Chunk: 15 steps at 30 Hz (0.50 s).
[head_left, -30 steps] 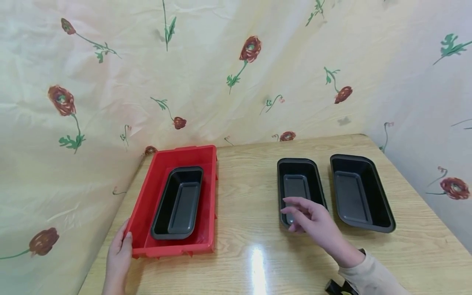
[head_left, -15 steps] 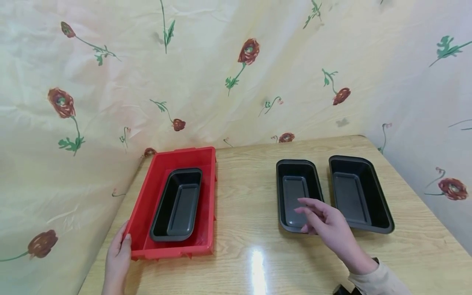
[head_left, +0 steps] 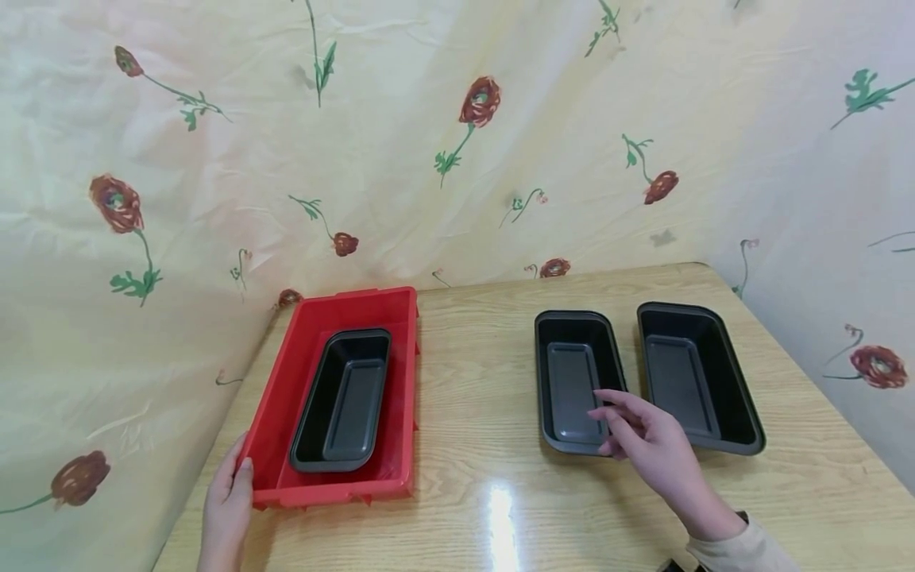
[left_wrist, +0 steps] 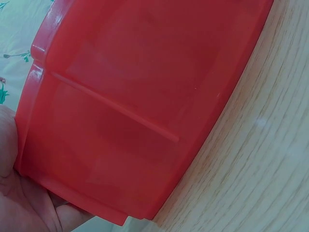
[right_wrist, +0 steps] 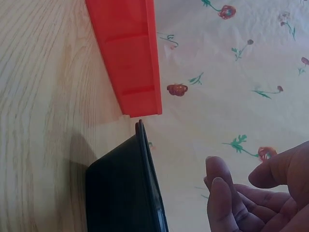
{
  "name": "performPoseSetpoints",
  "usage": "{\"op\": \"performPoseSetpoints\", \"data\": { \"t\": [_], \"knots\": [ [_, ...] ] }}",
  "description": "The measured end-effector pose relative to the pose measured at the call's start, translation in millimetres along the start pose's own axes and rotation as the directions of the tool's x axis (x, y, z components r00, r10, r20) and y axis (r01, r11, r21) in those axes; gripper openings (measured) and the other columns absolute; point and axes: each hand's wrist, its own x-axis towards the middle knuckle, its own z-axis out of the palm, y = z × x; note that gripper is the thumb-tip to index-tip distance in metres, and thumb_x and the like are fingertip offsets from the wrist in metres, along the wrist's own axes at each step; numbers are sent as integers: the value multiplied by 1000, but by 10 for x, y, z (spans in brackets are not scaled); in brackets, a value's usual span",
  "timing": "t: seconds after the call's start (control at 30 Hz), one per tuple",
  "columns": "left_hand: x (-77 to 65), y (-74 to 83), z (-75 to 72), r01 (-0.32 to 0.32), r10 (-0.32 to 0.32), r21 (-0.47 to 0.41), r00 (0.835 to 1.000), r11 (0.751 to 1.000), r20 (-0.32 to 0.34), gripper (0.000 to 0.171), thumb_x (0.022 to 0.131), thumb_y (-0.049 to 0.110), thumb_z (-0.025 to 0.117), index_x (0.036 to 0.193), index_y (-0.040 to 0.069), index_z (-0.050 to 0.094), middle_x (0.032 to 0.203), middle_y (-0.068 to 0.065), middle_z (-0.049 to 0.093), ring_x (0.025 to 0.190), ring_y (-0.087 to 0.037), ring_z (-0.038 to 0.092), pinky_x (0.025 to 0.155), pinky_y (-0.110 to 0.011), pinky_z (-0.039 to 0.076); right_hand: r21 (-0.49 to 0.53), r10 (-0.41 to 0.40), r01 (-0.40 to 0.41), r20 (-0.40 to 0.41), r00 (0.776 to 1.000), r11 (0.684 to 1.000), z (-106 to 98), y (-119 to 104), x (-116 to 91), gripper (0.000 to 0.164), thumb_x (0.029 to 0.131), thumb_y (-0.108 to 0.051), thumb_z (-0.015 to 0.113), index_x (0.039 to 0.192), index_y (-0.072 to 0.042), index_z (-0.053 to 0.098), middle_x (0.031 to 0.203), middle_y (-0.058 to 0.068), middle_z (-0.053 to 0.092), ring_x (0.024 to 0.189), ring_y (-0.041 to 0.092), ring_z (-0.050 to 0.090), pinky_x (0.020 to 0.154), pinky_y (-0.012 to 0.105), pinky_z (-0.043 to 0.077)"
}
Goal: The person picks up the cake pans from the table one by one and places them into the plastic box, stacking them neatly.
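My left hand grips the near left corner of a red plastic tray. The left wrist view shows that hand curled at the rim of the tray's outer wall. Inside the tray lies a black loaf pan. On the right, my right hand hovers over the near right corner of a second black loaf pan, fingers loosely bent and holding nothing. In the right wrist view, a gap shows between the fingers and the pan's rim.
A third, wider black loaf pan sits to the right of the second one, partly behind my right hand. All stand on a pale wooden table. Flower-patterned cloth hangs along the back and both sides.
My right hand has drifted right and slightly toward me, from over the second loaf pan's middle to its near right corner. The left hand keeps its grip on the tray; the pans stay put.
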Motion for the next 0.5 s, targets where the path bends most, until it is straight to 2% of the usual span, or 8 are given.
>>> {"op": "performPoseSetpoints", "data": {
  "t": [0.13, 0.5],
  "knots": [
    [5, 7, -1, -3, 3, -6, 1000, 1000, 0, 57, 114, 29, 28, 168, 18, 11, 168, -22, 21, 144, -45, 32, 72, -11, 45, -35, -20, 19, -29, 999, 999, -23, 29, -10, 31, 105, 3, 53, 135, 9, 60, 106, 21, 74, 63, 14, 69, 57, 31, 58],
    [-11, 14, 2, 9, -9, 6, 1000, 1000, 9, 58, 114, 28, 28, 168, 18, 9, 167, -22, 21, 144, -43, 33, 77, -16, 49, -80, -23, 17, -79, 997, 997, -109, 79, -30, 32, 105, 5, 53, 135, 8, 60, 106, 24, 73, 62, 14, 69, 56, 30, 58]
  ]
}}
